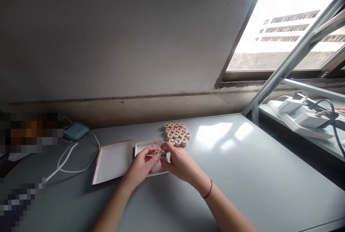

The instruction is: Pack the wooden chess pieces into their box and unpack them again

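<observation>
Over a shallow white box, my left hand pinches a round Chinese chess piece between thumb and fingers. My right hand, with a thin red cord at the wrist, grips another Chinese chess piece with a dark character facing up. The two pieces are side by side and seem to touch. Below them a whitish, crumpled plastic bag shows in the box, partly hidden by my hands. Just beyond my right hand stand several rows of stacked Chinese chess pieces, with red and black characters.
An open box lid lies left of the box. Farther left are a light blue device and a looping white cable. A power strip with plugs sits at the right behind a metal frame. A wall backs the grey table.
</observation>
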Demonstrator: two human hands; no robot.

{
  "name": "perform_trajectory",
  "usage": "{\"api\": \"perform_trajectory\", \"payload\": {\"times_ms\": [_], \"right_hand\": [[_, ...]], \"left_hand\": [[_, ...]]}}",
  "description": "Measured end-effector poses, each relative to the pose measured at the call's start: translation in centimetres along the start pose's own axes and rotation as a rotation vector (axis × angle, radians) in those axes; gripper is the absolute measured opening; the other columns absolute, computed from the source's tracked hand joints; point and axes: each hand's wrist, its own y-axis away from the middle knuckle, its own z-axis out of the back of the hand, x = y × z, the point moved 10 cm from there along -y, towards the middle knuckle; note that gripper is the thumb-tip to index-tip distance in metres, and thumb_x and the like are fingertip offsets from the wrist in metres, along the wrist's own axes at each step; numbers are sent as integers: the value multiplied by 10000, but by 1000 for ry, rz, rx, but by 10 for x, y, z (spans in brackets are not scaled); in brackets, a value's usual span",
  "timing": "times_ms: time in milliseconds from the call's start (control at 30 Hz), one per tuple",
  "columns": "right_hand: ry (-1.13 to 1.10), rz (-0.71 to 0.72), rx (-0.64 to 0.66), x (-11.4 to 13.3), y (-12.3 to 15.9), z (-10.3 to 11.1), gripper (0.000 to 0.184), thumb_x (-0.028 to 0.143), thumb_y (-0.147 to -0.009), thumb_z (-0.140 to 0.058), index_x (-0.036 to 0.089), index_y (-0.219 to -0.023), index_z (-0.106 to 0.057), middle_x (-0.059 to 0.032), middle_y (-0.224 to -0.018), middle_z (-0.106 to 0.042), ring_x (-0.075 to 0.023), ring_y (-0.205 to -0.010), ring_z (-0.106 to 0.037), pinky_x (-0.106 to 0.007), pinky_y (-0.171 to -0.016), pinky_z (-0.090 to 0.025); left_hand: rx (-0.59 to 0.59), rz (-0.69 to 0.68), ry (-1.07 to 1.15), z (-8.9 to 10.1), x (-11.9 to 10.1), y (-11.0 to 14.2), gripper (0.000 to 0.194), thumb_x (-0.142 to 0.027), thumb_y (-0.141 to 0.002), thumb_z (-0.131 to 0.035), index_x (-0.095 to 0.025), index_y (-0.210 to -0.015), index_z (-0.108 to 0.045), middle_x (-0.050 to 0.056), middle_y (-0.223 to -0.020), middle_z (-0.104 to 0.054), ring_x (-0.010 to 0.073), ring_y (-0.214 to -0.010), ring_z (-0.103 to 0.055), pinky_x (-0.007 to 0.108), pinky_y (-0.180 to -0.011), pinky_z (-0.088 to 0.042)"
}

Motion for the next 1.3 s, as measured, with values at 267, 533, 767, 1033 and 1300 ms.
{"api": "perform_trajectory", "payload": {"times_ms": [267,533,767,1033,1300], "right_hand": [[-44,-133,-119,-27,3,55,141,286,-814,-484,201,-884,-572,-7,-759,-645,-95,-493,-471,-225,-502,-346],[248,-375,-200,-108,16,91,82,248,-743,-519,202,-767,-582,-39,-807,-632,-177,-730,-561,-266,-628,-406],[331,-309,-216,-86,10,77,137,192,-785,-520,192,-915,-562,-72,-982,-607,-148,-666,-560,-273,-606,-415],[15,242,-42,31,8,20,193,178,-864,-537,232,-1039,-599,-39,-977,-620,-123,-748,-584,-233,-656,-464],[97,106,-204,-5,7,55,102,181,-797,-551,215,-886,-588,-22,-857,-632,-116,-650,-554,-229,-607,-427]], "left_hand": [[-46,-34,-108,5,4,-3,375,-509,-816,-547,-164,-942,-623,71,-948,-684,207,-903,-630,337,-841,-475],[-84,-37,-284,7,0,2,351,-485,-841,-510,-204,-1018,-623,55,-1007,-691,215,-933,-637,339,-838,-486],[-201,-155,-206,14,-1,-2,341,-420,-819,-555,-207,-1065,-659,84,-1142,-656,221,-992,-626,365,-891,-505],[-94,-56,43,-3,0,0,500,-545,-766,-611,-182,-1107,-564,53,-935,-641,200,-856,-663,357,-817,-545],[-47,-157,-283,-7,-19,9,398,-491,-840,-540,-221,-1130,-577,63,-992,-662,215,-906,-643,379,-856,-506]]}}
